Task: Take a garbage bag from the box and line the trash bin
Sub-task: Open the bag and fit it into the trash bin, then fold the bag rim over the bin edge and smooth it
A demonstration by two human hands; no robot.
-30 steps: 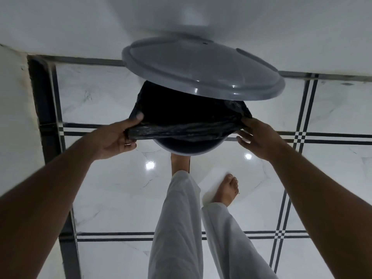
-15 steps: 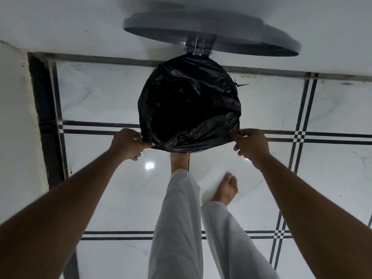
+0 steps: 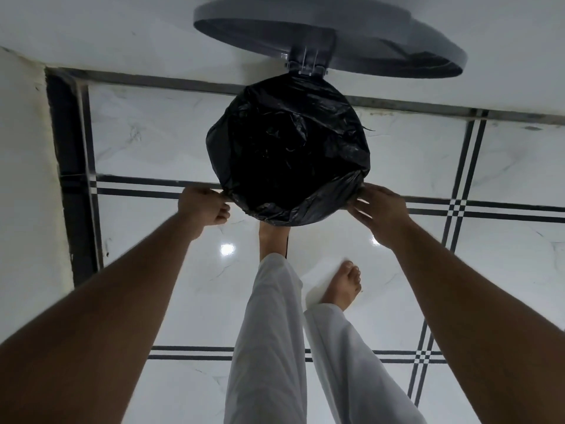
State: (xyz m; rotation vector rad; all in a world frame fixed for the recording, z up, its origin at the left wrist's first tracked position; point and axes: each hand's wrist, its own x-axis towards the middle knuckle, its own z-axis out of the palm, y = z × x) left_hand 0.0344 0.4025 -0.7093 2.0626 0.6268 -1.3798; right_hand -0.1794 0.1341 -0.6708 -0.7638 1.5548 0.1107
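A black garbage bag fills the round trash bin and is folded over its rim, hiding the bin body. The bin's grey lid stands tipped up on its hinge against the far wall. My left hand is closed on the bag's edge at the rim's near left. My right hand rests against the bag's edge at the near right with fingers partly spread. A bare foot is at the bin's base in front.
White marble floor tiles with black stripe lines spread all around. A white wall and black border strip run along the left. My other bare foot stands on the floor to the right.
The lid has swung from half-lowered over the bin to fully up. Both hands have pulled the bag's edge down over the near rim, and the bag mouth now shows fully.
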